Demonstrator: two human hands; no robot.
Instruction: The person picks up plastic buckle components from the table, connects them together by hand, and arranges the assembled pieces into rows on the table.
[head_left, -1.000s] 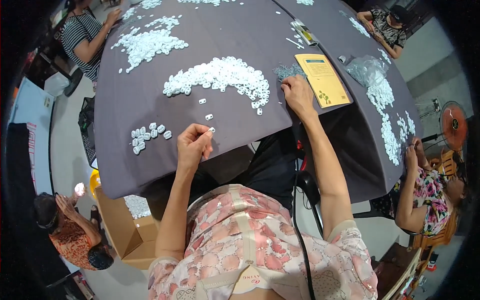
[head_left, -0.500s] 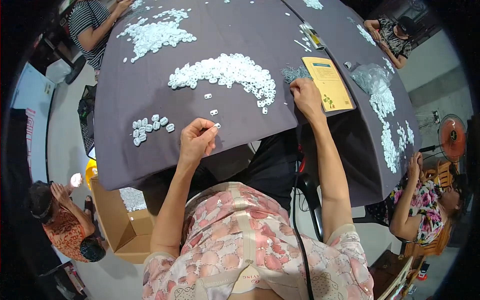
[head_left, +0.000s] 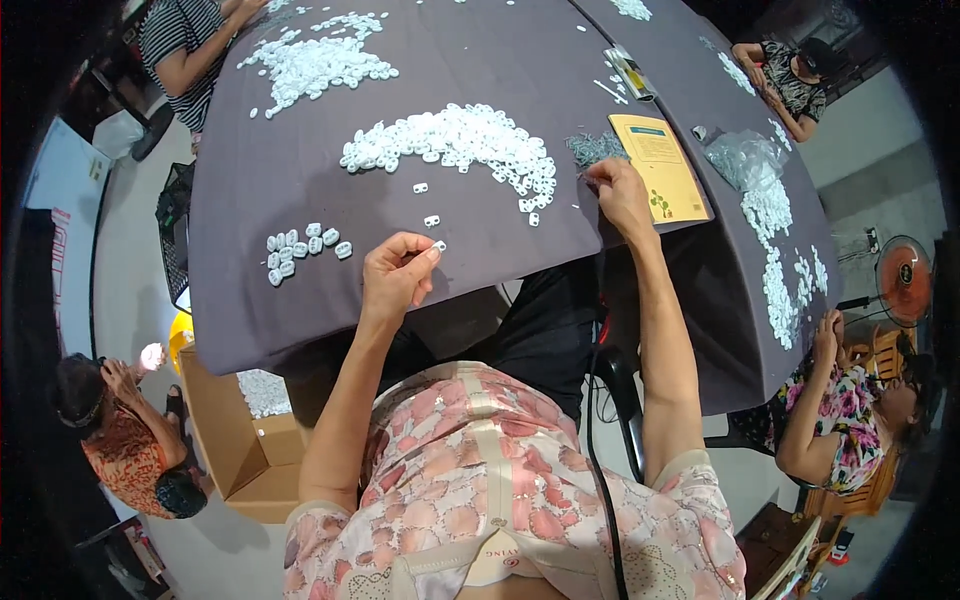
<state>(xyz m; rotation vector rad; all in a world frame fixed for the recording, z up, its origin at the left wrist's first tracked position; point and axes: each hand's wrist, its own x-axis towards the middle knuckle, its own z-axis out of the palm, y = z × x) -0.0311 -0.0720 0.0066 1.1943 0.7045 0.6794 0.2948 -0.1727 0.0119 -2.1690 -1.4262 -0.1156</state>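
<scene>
My left hand (head_left: 398,278) is closed over the near edge of the table, pinching a small white plastic piece (head_left: 440,246) with holes between thumb and forefinger. Two loose white pieces (head_left: 431,221) lie just beyond it. My right hand (head_left: 622,192) has its fingers pinched together at the near side of a heap of tiny grey parts (head_left: 596,149). What sits between those fingertips is too small to make out. An arc-shaped pile of white pieces (head_left: 450,138) spreads across the table beyond both hands. At the left lies a small group of white pieces (head_left: 283,252).
A yellow booklet (head_left: 655,160) lies beside my right hand. Beyond it are a metallic strip (head_left: 628,72) and a clear plastic bag (head_left: 745,157). More white pieces (head_left: 318,72) lie at the far left. A cardboard box (head_left: 225,440) stands on the floor. Several people sit around.
My right fingertips have shifted slightly nearer to me at the grey heap. My left hand keeps its pinch on the white piece, almost still. The whole view has shifted a little.
</scene>
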